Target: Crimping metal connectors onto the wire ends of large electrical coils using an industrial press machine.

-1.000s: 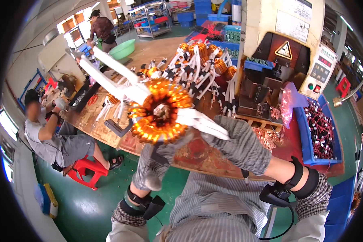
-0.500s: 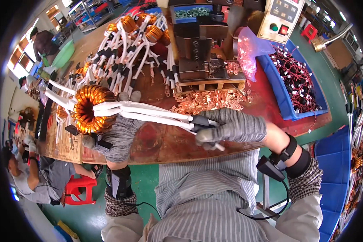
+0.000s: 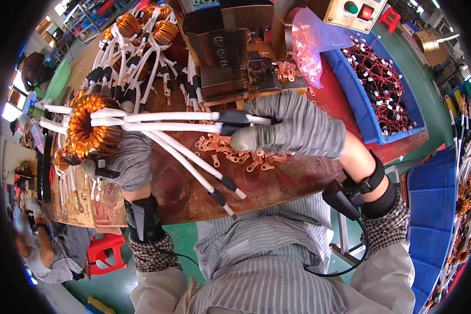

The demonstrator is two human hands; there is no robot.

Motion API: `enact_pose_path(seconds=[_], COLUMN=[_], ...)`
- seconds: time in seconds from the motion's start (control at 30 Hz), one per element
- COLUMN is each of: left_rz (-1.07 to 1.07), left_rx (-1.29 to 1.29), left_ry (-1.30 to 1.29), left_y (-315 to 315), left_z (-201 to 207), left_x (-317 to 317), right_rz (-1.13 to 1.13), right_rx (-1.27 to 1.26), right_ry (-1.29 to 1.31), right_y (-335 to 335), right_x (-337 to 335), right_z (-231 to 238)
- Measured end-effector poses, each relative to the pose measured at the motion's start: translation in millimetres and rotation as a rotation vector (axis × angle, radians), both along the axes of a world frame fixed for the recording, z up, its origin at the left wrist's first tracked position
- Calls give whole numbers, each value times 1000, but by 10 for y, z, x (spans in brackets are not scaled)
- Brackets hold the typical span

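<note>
The copper-wound coil sits left of centre in my frame, held over the desk. To handle it well, I'd let the left grip carry the weight and have the right grip only guide, bringing the 2 upper leads straight and side by side without yanking where they leave the winding; I judge the black sleeves the safer place to pinch, since bare tips could bend. I'd also watch the 2 lower leads, which slant off toward the lower middle and could snag. The coil rests against the left grip, which wraps its right and lower side with the thumb just below; the fingers behind are mostly hidden from me. The right grip, right of centre, is well apart from the coil, pinching the far ends of the upper leads beside their sleeves, and I cannot tell where the tips finish under it. Farther out, loose copper lugs lie just below the right grip, a dark press stands at upper centre, more coils are heaped at upper left, and a blue tray of red and black wiring fills the upper right.
</note>
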State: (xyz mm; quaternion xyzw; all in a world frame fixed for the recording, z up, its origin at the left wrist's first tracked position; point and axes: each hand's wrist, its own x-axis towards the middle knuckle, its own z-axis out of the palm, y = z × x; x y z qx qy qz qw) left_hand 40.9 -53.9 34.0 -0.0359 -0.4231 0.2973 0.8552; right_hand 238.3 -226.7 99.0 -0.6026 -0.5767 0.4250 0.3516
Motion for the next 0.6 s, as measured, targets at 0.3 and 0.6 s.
enact_pose_path(seconds=[0.3, 0.6], left_rz=[461, 446], left_rx=[688, 73], left_ry=[501, 595], left_y=[467, 502], left_z=[-236, -300], left_x=[-283, -332], right_rz=[-212, -229], right_rx=[118, -178], right_ry=[333, 222], right_y=[204, 134], right_x=[95, 658], right_z=[-311, -522])
